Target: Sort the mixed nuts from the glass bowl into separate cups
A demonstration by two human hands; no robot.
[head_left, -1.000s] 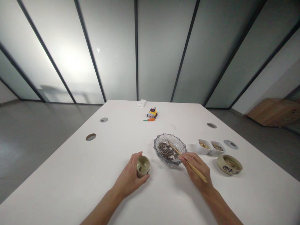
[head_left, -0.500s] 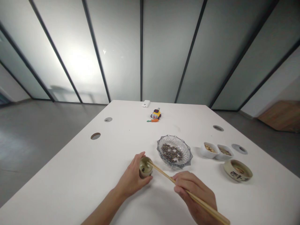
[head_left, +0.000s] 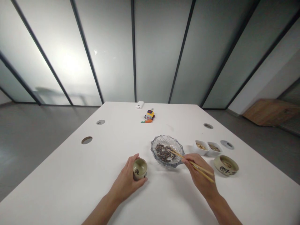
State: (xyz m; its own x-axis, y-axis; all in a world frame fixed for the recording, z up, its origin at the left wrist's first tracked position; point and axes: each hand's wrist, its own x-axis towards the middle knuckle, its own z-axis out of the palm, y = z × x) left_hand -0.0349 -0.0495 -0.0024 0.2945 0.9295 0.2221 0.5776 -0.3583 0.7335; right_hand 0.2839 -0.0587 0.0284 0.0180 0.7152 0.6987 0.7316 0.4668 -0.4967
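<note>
My left hand point(head_left: 126, 181) is wrapped round a small greenish ceramic cup point(head_left: 140, 169), which stands tilted slightly toward me on the white table. A pair of wooden chopsticks point(head_left: 199, 168) is gripped in my right hand point(head_left: 201, 176). Their tips reach into a scalloped clear glass bowl point(head_left: 181, 149), among dark brown beans point(head_left: 163, 153) heaped inside. Whether the tips pinch a bean is too small to tell.
Two joined white dishes point(head_left: 207, 152) with pale pieces stand right of the glass bowl. Nearer lies a round ceramic bowl point(head_left: 226, 170) with dark lettering. Farther back are a yellow toy car point(head_left: 149, 115), an orange toy screwdriver point(head_left: 147, 121) and a white device point(head_left: 140, 104).
My right hand has carried the chopsticks from the cup over to the glass bowl, rightward and away from me. My left hand stays on the cup. The whole view has shifted a little.
</note>
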